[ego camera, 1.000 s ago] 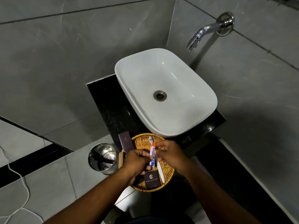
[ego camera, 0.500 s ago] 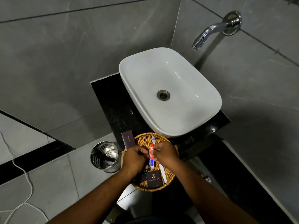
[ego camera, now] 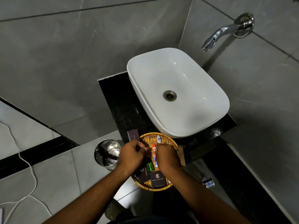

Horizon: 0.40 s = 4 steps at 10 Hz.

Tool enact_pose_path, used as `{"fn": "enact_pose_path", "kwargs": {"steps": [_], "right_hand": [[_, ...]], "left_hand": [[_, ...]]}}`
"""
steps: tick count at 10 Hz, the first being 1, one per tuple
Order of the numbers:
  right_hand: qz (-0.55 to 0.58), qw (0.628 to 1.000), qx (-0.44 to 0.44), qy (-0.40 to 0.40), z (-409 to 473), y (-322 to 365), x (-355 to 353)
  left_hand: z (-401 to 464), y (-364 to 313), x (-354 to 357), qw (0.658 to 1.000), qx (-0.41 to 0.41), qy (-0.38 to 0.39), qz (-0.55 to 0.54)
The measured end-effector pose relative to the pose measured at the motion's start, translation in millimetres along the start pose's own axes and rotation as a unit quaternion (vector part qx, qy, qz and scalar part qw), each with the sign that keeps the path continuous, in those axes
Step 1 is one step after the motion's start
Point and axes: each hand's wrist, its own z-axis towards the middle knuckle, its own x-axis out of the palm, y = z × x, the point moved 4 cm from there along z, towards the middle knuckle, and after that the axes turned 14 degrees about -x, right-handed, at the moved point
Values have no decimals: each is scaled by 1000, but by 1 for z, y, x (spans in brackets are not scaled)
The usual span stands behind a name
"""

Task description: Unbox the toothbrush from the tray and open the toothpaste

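A round wicker tray [ego camera: 171, 141] sits on the black counter in front of the basin. The red, white and blue toothpaste tube [ego camera: 154, 155] stands upright over the tray, held by my right hand [ego camera: 167, 157]. Just beyond the tube, the white toothbrush head [ego camera: 159, 139] with blue bristles shows over the tray's far side. Its handle is hidden under my right hand. My left hand [ego camera: 131, 155] is curled shut, with pinched fingertips a little left of the tube's upper end. Whatever is in them is hidden.
Inside the tray lie a small green bottle [ego camera: 150, 166] and dark hotel boxes [ego camera: 157, 179]. A dark comb box [ego camera: 133, 135] lies on the counter at the tray's left. A white basin [ego camera: 178, 94] sits behind, under the wall tap [ego camera: 226, 31]. A steel bin [ego camera: 107, 153] stands on the floor.
My left hand's fingertips were on the tube and now sit slightly left of it. The green bottle has come into sight between my hands. My right hand keeps its hold.
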Motion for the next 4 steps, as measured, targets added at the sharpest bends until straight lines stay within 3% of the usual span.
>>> {"fn": "enact_pose_path", "kwargs": {"steps": [2,4], "right_hand": [[-34,995,-15,-90,-9,-5,-20],[53,997,-26,-44,6,10,-57]], "left_hand": [[-1,-5,-25,992,86,-50,81],[18,-5,-71,981,100,-104,130]]}}
